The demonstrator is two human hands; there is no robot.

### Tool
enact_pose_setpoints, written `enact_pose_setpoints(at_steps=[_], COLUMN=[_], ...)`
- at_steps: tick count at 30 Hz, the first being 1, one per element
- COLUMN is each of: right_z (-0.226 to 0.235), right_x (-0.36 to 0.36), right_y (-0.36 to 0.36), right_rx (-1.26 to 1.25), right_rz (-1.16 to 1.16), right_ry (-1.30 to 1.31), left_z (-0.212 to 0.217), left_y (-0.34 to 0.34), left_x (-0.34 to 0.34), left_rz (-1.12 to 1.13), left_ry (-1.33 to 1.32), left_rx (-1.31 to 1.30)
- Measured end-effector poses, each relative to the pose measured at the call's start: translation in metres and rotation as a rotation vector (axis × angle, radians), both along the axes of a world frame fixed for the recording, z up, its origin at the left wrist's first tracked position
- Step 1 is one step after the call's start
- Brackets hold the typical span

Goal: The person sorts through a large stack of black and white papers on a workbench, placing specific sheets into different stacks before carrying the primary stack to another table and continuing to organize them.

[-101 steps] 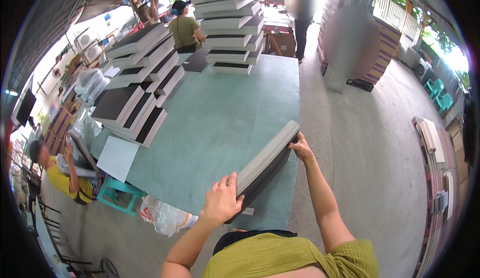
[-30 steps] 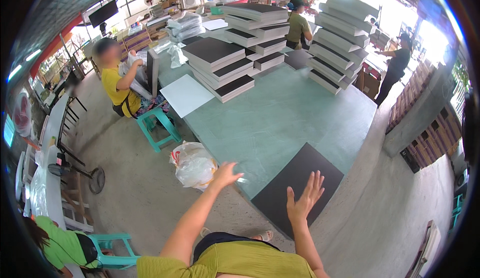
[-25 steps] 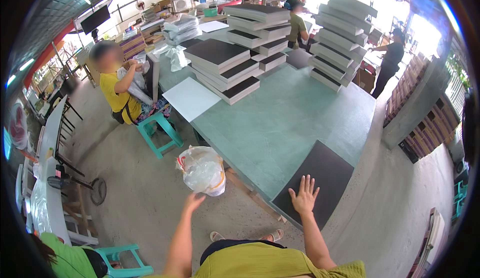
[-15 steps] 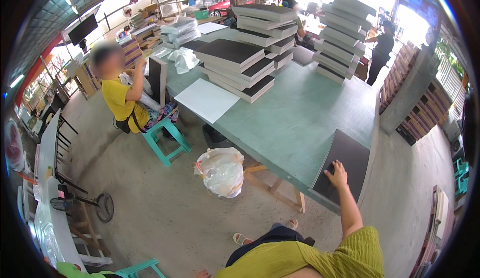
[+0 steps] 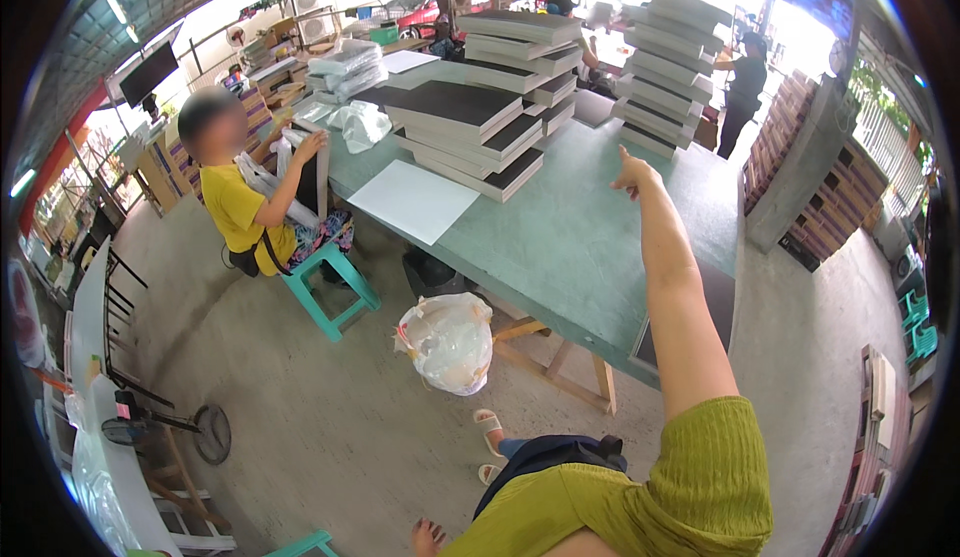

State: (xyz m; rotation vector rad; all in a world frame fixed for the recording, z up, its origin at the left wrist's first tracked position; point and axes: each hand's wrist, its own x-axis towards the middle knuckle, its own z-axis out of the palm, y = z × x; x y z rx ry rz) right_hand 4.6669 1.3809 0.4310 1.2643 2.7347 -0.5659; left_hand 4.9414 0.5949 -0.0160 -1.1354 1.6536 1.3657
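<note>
My right arm reaches far over the green table (image 5: 580, 227). My right hand (image 5: 634, 171) is above it with fingers apart and nothing in them, close to a tall stack of thick pale-edged panels (image 5: 668, 85). Beneath my forearm lies a flat dark panel (image 5: 718, 302) at the near right corner, partly hidden by the arm. Low by my body hangs my left hand (image 5: 427, 535), its fingers loosely extended and holding nothing visible. Left of the tall stack stand staggered piles of black-topped panels (image 5: 460, 117), with a white sheet (image 5: 413, 202) in front.
A seated person in yellow (image 5: 235, 197) holds a panel upright at the table's left side. A plastic bag (image 5: 445, 342) bulges beside the wooden table leg (image 5: 604, 382). Stacked cartons (image 5: 845, 202) and a pillar stand right. A fan (image 5: 211, 433) is at lower left.
My right hand has left the dark panel at the corner and moved forward over the table to the tall stack. My left hand shows more at the lower edge.
</note>
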Motion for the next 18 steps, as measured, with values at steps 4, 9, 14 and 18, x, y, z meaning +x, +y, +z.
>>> enact_pose_setpoints(at_steps=[4, 9, 14, 18], right_z=[0.008, 0.0, -0.019, -0.029], right_x=[0.004, 0.005, -0.002, -0.022], right_y=[0.01, 0.044, 0.109, 0.162], right_rx=[0.017, 0.037, 0.039, -0.045], right_rz=[-0.004, 0.03, 0.049, 0.055], right_ry=[-0.052, -0.041, 0.015, 0.018], left_z=[0.002, 0.005, 0.008, 0.019], left_y=[0.013, 0.038, 0.085, 0.129], left_x=[-0.025, -0.056, -0.095, -0.149], left_rz=[-0.029, -0.061, -0.1, -0.111], left_ry=[0.04, 0.01, -0.056, -0.05], left_rx=[0.013, -0.023, -0.066, -0.124])
